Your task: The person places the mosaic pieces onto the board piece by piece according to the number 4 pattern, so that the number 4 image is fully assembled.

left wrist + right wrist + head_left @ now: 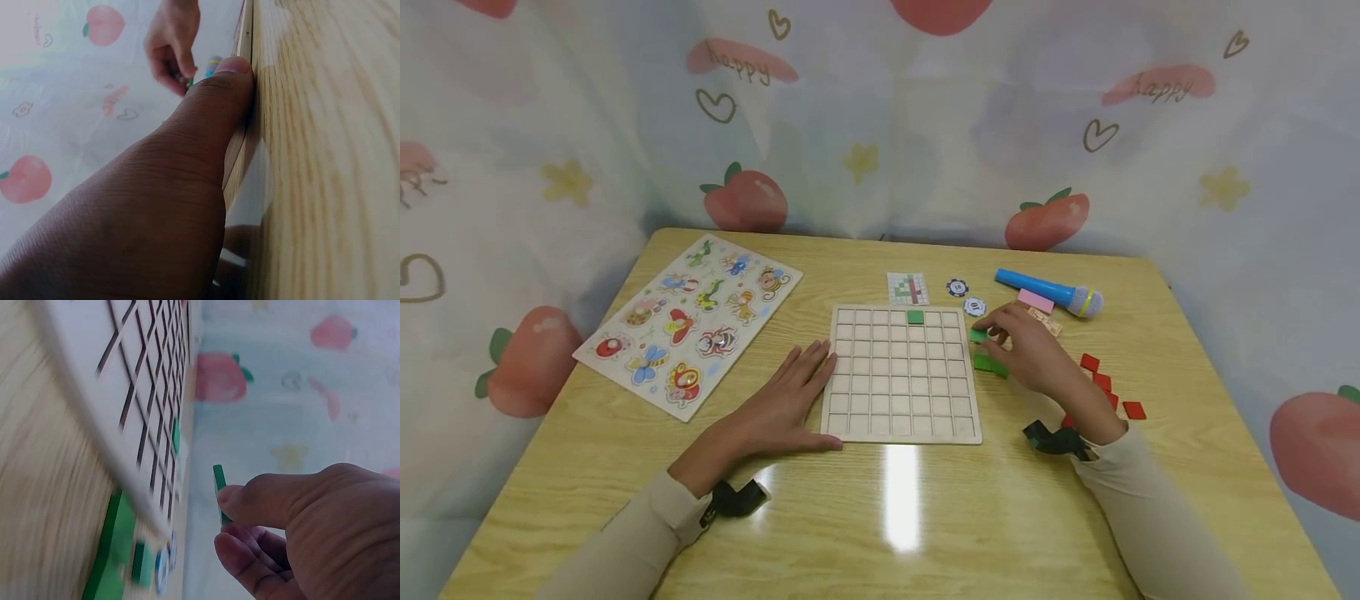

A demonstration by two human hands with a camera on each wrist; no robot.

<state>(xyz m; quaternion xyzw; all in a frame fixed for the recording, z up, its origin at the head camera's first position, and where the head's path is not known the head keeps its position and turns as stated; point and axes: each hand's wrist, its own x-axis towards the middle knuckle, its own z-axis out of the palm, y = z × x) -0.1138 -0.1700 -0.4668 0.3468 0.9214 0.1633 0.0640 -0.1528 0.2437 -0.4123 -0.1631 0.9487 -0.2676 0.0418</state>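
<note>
My right hand (1026, 346) pinches a small green square tile (218, 477) between thumb and fingers, just off the right edge of the wooden grid board (901, 375). In the right wrist view the tile is raised, its thin edge showing. More green tiles (990, 364) lie beneath the hand, beside the board. One green tile (915, 317) sits in a top-row cell of the grid. Along the board's left edge rests my left hand (782, 408), its fingers extended and its thumb at the near left corner.
Behind the board lie a small pattern card (907, 289) and two poker chips (957, 287). A blue toy microphone (1048, 292), a pink block (1035, 301) and several red tiles (1101, 382) are to the right. An insect puzzle board (688, 325) occupies the left side.
</note>
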